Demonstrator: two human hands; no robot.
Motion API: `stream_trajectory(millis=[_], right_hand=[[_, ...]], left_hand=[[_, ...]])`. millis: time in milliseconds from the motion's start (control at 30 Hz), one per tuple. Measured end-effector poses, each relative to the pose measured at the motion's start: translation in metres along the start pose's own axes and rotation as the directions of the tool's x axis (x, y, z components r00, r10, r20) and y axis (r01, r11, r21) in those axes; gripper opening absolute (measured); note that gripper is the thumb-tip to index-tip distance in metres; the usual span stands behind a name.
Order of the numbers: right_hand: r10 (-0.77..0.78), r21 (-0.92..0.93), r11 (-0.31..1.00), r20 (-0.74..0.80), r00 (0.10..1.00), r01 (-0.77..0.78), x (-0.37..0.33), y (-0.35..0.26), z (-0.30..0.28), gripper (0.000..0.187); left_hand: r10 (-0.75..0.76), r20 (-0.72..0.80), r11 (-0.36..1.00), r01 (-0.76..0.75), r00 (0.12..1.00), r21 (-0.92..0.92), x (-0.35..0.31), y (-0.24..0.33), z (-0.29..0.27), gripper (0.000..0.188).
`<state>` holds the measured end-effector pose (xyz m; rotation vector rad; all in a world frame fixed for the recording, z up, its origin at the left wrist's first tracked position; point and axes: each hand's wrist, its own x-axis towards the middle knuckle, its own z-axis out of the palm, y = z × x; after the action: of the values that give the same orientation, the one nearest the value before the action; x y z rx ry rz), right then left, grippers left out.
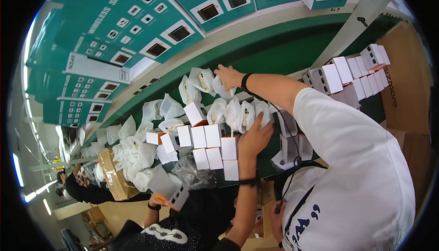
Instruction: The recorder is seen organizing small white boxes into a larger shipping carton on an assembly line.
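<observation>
My right hand (228, 75) reaches across the green table (274, 50), its fingers closed on the top of a white foam pouch (222, 88) in a row of such pouches. My left hand (254, 137) comes up from the lower edge and lies flat, fingers apart. It rests where a pouch (247, 114) meets a block of small white boxes (212, 136). Both wrists wear a black band. My white shirt (356, 173) fills the lower right.
Teal cartons (151, 27) are stacked behind the table. More white boxes (352, 70) stand in a row at the right, beside a brown carton (404, 82). A dark-clothed co-worker's hand (157, 200) holds a white box below. Loose pouches (137, 150) and a cardboard box (114, 175) lie to the left.
</observation>
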<state>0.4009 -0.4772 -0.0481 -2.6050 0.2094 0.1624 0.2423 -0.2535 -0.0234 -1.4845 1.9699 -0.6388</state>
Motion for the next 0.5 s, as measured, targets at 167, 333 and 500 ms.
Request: stream_trajectory(millis=[167,333,500], right_hand=[[0.052,-0.016,0.998,-0.060,0.997,-0.053,0.007,0.116,-0.042,0.098],[0.138,-0.034,0.990,0.282,0.949,-0.134,0.031,-0.030,-0.048,0.136],[0.123,-0.050,0.992,0.102,0.987,-0.118,0.035,-0.038,-0.025,0.130]], left_hand=[[-0.338,0.363,0.144,0.430,0.868,-0.892,0.129,0.014,-0.012,0.034],[-0.497,0.551,-0.074,0.600,0.670,-0.796,0.059,0.025,0.017,0.070],[-0.213,0.162,-0.330,-0.227,0.964,0.916,0.022,0.013,-0.007,0.079]])
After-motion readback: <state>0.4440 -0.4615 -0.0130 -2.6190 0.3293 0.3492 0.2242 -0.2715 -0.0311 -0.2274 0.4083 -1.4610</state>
